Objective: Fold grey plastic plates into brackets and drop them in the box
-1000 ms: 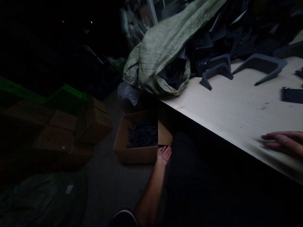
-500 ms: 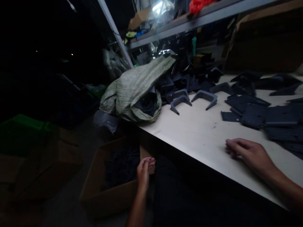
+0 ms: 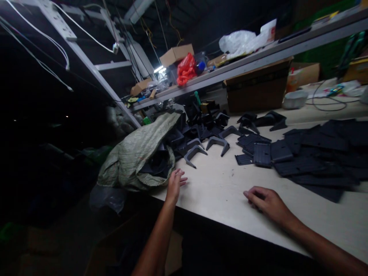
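My left hand (image 3: 174, 184) is above the table's front edge, fingers spread and holding nothing. It is close to the mouth of a pale green woven sack (image 3: 135, 153) stuffed with dark plastic parts. My right hand (image 3: 266, 203) rests on the white table (image 3: 212, 195) with its fingers curled in, and nothing shows in it. Between and beyond the hands stand grey U-shaped plastic brackets (image 3: 217, 144), some spilling from the sack. To the right of them lies a pile of flat black plastic plates (image 3: 310, 161).
A cardboard box (image 3: 174, 249) stands below the table edge, mostly in darkness. Behind the parts is a large brown carton (image 3: 258, 90). A metal shelf (image 3: 212, 78) crosses above the table, bearing a red plastic bag (image 3: 186, 69). A round white container (image 3: 295, 99) sits at the back right.
My left hand has risen from beside the cardboard box to above the table edge, and its fingers have spread. The view has turned up and to the right. My right hand stays curled on the table.
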Demonstrator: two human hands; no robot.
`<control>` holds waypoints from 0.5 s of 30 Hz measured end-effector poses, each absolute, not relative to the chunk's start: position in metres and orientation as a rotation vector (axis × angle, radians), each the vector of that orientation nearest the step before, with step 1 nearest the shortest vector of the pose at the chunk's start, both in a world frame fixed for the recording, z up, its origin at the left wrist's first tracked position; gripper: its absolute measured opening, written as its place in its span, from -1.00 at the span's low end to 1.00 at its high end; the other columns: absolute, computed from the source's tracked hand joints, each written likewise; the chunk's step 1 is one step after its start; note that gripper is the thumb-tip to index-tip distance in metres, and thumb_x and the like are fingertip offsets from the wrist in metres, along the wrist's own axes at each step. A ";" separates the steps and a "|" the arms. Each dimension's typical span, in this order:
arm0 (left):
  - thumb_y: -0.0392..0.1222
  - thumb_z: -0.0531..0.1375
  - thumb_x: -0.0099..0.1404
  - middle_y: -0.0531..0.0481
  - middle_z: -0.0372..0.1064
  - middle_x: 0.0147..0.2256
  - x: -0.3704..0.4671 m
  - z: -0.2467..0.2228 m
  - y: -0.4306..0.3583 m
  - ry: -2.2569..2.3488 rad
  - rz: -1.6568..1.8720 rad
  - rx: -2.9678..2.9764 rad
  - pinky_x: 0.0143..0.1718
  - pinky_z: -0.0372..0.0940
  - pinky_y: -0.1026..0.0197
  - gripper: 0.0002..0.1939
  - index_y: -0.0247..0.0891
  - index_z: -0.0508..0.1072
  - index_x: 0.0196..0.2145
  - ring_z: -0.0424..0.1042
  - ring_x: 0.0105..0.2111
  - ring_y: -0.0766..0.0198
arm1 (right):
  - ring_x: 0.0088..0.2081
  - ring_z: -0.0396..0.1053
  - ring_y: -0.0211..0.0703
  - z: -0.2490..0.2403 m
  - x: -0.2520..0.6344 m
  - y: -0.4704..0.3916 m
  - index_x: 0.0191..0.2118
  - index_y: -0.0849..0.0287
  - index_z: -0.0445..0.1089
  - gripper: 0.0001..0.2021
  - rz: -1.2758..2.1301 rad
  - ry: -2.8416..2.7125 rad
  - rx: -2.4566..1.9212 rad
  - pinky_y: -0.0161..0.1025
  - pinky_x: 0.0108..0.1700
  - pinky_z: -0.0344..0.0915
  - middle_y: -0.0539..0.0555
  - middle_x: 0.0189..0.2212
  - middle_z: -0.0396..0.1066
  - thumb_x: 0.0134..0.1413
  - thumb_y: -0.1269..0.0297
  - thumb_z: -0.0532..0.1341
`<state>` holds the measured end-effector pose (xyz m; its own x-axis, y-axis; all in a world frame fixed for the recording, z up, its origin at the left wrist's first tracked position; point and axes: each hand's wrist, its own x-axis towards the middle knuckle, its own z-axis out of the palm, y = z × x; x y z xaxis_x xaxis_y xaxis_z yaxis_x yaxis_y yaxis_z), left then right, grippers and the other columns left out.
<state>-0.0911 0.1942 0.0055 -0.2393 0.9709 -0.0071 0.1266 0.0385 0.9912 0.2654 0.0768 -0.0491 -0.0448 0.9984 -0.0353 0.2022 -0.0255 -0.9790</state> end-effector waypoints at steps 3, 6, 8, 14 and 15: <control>0.08 0.28 0.37 -0.26 0.53 -0.02 -0.091 0.025 0.250 1.548 1.325 1.177 -0.35 0.46 0.20 -0.56 -0.28 0.45 0.05 0.63 -0.35 0.16 | -0.46 0.27 -0.14 -0.049 0.265 0.077 -0.41 0.16 0.48 -0.52 1.150 -1.375 -1.350 -0.21 -0.40 0.15 0.02 -0.52 0.39 0.25 -0.20 0.25; 0.02 0.30 0.39 -0.22 0.51 -0.03 -0.092 0.047 0.301 1.631 1.368 1.195 -0.43 0.41 0.30 -0.56 -0.28 0.43 0.11 0.59 -0.41 0.25 | -0.42 0.31 -0.10 -0.048 0.264 0.079 -0.43 0.15 0.47 -0.53 1.114 -1.395 -1.332 -0.20 -0.36 0.18 0.03 -0.50 0.40 0.27 -0.17 0.23; -0.04 0.30 0.40 -0.20 0.50 -0.05 -0.094 0.061 0.331 1.690 1.393 1.204 -0.49 0.36 0.35 -0.53 -0.31 0.39 0.16 0.55 -0.45 0.31 | -0.40 0.33 -0.08 -0.049 0.263 0.081 -0.43 0.14 0.47 -0.54 1.083 -1.424 -1.336 -0.19 -0.33 0.19 0.03 -0.50 0.41 0.29 -0.16 0.22; -0.05 0.25 0.46 -0.15 0.46 -0.17 -0.094 0.083 0.392 1.803 1.399 1.152 -0.49 0.44 0.28 -0.56 -0.40 0.39 0.15 0.55 -0.51 0.30 | -0.38 0.38 -0.06 -0.050 0.260 0.084 -0.43 0.15 0.47 -0.53 0.996 -1.513 -1.383 -0.18 -0.30 0.18 0.04 -0.49 0.45 0.33 -0.11 0.17; -0.04 0.24 0.47 -0.14 0.46 -0.20 -0.093 0.085 0.399 1.819 1.390 1.132 -0.48 0.47 0.25 -0.56 -0.41 0.39 0.14 0.56 -0.51 0.27 | -0.38 0.38 -0.07 -0.051 0.259 0.084 -0.44 0.15 0.47 -0.53 0.983 -1.524 -1.386 -0.19 -0.30 0.18 0.04 -0.49 0.45 0.34 -0.11 0.17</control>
